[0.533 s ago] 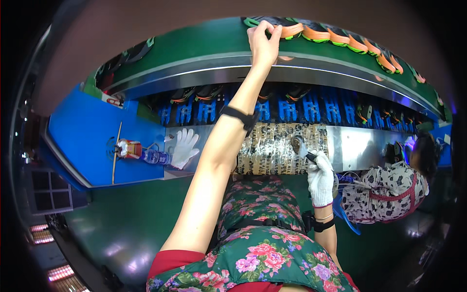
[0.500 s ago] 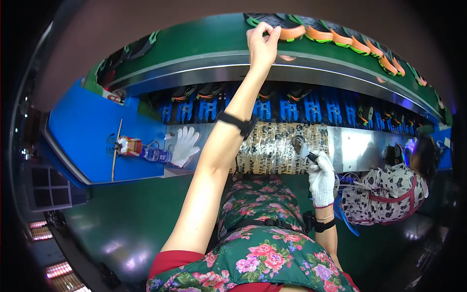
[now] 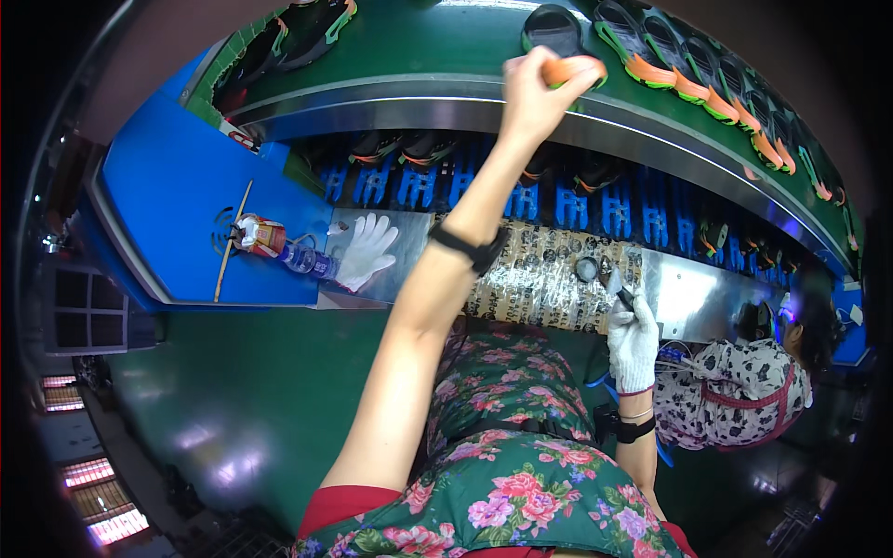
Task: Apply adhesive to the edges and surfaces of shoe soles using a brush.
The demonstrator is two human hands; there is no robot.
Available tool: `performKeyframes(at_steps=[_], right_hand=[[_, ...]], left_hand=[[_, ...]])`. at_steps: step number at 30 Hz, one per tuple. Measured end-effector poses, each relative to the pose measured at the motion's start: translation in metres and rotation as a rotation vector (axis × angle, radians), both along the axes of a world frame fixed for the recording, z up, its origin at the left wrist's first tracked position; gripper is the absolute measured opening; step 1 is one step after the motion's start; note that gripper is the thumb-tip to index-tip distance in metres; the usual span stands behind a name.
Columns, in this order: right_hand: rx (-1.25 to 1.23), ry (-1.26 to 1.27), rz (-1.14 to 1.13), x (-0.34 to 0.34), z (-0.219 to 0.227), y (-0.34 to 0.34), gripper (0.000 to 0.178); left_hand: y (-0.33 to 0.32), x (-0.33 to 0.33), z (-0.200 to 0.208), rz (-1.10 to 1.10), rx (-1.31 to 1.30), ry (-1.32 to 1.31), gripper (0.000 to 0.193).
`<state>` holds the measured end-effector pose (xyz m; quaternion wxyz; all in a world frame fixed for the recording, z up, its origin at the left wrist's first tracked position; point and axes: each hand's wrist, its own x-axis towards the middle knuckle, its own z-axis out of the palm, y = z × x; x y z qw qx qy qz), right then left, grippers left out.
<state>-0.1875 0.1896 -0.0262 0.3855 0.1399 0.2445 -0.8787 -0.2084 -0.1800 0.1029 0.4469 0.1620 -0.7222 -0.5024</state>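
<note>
My bare left hand (image 3: 539, 98) is raised to the green belt, its fingers closed on the orange end of a shoe sole (image 3: 577, 71). A black cupped part (image 3: 553, 30) shows just beyond the fingers; whether it belongs to the same sole I cannot tell. My right hand (image 3: 634, 335), in a white knitted glove, is closed around the dark handle of a brush (image 3: 616, 282). The brush's pale head points up and left, beside a small round cup (image 3: 586, 269). Both are over a bench section wrapped in printed brown paper and clear film (image 3: 530, 279).
More orange-and-green soles (image 3: 688, 88) line the belt (image 3: 428, 46) at right; dark ones (image 3: 316, 37) lie left. Beneath its metal edge stand blue racks (image 3: 567, 206) with shoes. A spare white glove (image 3: 367, 251) and plastic bottle (image 3: 307, 260) lie left. Another person (image 3: 735, 391) sits at right.
My left hand has moved right and slightly down, still holding a sole's orange end, which now shows apart from the row. My right hand with the brush has shifted slightly right; the view has turned.
</note>
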Motion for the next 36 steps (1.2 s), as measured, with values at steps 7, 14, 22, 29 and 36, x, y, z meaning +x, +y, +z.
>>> performKeyframes(at_steps=[7,14,22,29,36], right_hand=[[-0.165,-0.036,-0.007,-0.013,0.015,0.005,0.02],[-0.186,0.031,-0.057,-0.012,0.069,-0.009,0.024],[0.205,0.603,0.068,0.02,0.113,-0.033,0.027],[0.392,1.14,0.055,0.022,0.128,-0.046,0.022],[0.5,1.547,-0.035,0.012,0.134,-0.059,0.019]], left_hand=[[0.083,0.143,-0.031,0.12,0.206,0.001,0.042],[0.115,0.135,-0.095,-0.46,1.354,-0.184,0.044],[0.197,0.175,-0.092,-0.756,1.45,-0.027,0.064],[0.198,0.18,-0.062,-0.817,1.457,0.205,0.075],[0.205,0.168,-0.061,-0.826,1.793,0.508,0.113]])
